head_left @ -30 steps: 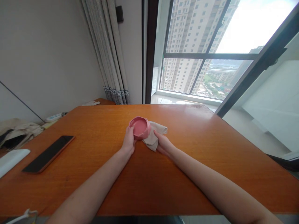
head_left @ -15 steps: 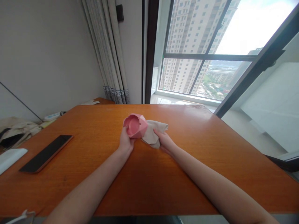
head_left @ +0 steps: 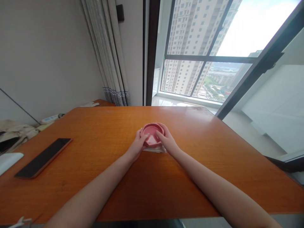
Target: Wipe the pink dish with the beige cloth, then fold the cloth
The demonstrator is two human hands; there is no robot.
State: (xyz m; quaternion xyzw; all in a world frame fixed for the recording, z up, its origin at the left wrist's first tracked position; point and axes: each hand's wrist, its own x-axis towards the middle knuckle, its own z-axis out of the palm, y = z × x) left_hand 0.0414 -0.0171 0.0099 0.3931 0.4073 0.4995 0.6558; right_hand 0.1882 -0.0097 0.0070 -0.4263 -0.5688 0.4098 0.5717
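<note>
A pink faceted ashtray, its round hollow facing up, is held between my two hands over the middle of the table. My left hand grips the left side, thumb over the rim. On the right side, my right hand is closed round the wall with its thumb reaching into the hollow. A light beige cloth shows under the ashtray's near edge; most of it is hidden. The fingers beneath are out of sight, so I cannot tell which of them touch the cloth.
The brown wooden table spreads all around. A black phone-like slab lies at the left, beside a white object at the edge. Fabric and a power strip are at the far left. A window stands beyond.
The ashtray has moved right and turned its hollow upward. My right hand has gone from holding the cloth at the side to gripping the ashtray, with the cloth now underneath.
</note>
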